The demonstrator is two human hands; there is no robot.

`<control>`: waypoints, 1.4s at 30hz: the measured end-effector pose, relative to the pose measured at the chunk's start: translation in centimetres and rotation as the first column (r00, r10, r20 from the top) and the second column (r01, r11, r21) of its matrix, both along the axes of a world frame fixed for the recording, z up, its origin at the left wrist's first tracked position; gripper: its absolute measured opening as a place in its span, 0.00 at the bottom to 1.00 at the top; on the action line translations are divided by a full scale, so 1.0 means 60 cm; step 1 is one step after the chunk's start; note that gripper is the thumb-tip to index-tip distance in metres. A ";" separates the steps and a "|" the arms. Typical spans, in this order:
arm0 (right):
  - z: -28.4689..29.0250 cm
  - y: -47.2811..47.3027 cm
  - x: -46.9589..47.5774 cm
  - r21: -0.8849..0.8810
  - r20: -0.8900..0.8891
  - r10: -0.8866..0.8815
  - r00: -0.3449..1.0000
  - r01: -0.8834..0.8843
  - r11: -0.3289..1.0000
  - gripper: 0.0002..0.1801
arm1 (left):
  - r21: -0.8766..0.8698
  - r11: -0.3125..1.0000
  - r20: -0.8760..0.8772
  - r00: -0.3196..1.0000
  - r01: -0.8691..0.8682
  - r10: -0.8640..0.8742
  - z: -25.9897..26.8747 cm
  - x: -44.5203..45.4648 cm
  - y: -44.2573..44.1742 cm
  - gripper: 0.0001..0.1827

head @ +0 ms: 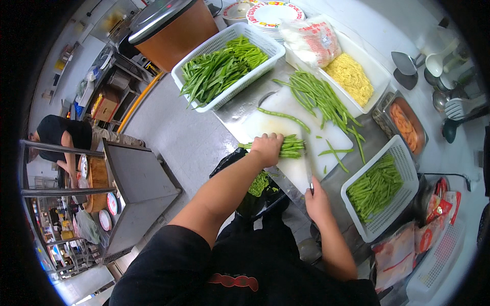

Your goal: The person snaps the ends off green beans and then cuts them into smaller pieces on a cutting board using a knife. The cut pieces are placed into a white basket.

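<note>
My left hand (267,149) presses a bundle of green beans (292,147) onto the white cutting board (293,172). In my right hand (318,202) is the handle of a kitchen knife (308,168), its blade resting along the cut ends of the bundle. Loose long beans (316,90) are heaped on the far part of the board. One separate bean (284,116) lies between that heap and my left hand. A few bean pieces (336,152) are scattered to the right of the blade.
A white basket of cut beans (377,187) stands at right, a basket of leafy greens (226,69) at far left. Behind the board sits a tub with yellow noodles (350,78). Below the table edge is a black-lined bin (264,195). A person (65,137) works across the aisle.
</note>
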State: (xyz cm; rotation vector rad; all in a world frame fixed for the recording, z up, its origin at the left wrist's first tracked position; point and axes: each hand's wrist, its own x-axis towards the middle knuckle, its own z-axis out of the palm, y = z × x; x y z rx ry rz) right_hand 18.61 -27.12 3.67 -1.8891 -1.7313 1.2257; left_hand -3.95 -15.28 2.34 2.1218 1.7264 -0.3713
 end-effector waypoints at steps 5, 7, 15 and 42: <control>0.011 -0.002 0.004 0.003 -0.072 0.050 0.996 -0.050 0.999 0.27 | -0.005 1.000 -0.012 1.000 0.017 -0.017 -0.001 -0.002 0.000 0.27; 0.012 -0.004 0.003 0.024 -0.051 0.033 0.998 -0.031 0.999 0.27 | -0.008 0.999 -0.014 0.999 0.032 -0.032 0.000 -0.002 0.001 0.26; 0.012 0.000 0.008 0.028 -0.019 -0.038 0.999 0.038 0.999 0.26 | -0.008 0.999 -0.023 0.998 0.053 -0.054 0.003 0.001 0.002 0.26; 0.091 0.014 -0.018 -0.053 -0.014 0.005 1.000 -0.006 0.999 0.26 | -0.025 0.999 -0.035 0.998 0.044 -0.045 -0.005 0.012 0.011 0.28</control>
